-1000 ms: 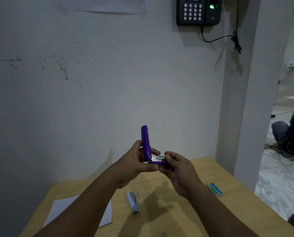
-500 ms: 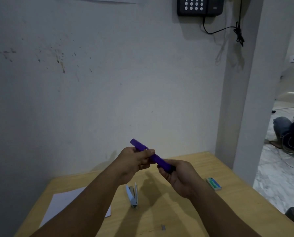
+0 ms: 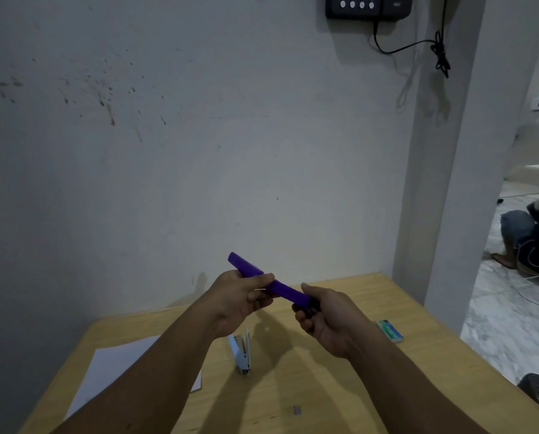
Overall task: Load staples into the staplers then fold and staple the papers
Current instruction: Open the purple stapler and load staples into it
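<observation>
Both hands grip purple stapler (image 3: 269, 286) above table (image 3: 340, 386), left hand (image 3: 240, 297) pinching mid-body, right hand (image 3: 327, 321) curled round near end; lid appears closed, loading judged done; next: blue stapler (image 3: 241, 352), lying open.

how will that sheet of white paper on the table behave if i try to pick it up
The white paper lies flat on the wooden table, so it is probably thin, light and floppy, likely to sag if lifted by one corner. Lying flush, its edge may be hard to get fingers under; sliding it toward the table edge could help. A push would probably make it slide, not tip.
</observation>
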